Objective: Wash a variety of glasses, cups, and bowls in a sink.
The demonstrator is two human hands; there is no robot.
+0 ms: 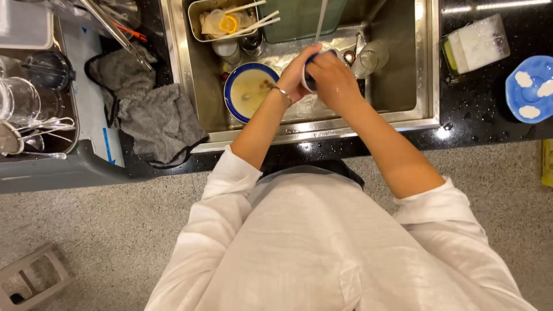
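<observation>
Both my hands are over the sink (429, 63), under a thin stream of water (320, 23). My left hand (295, 75) curls around a small cup (310, 72) with a dark blue rim, gripping it from the side; a thin bracelet (281, 93) sits on that wrist. My right hand (334, 78) lies on top of the cup, fingers closed over it, so most of the cup is hidden between my palms.

Just to the left, down in the basin, lies a blue-rimmed plate (249, 89) with yellowish residue. Behind it stands a metal tray (199, 23) holding chopsticks and scraps. A clear glass (373, 57) sits just right of my hands.

A grey cloth (152, 115) lies crumpled on the counter to the left of the sink, and a blue dish (530, 89) with white pieces stands far right.
</observation>
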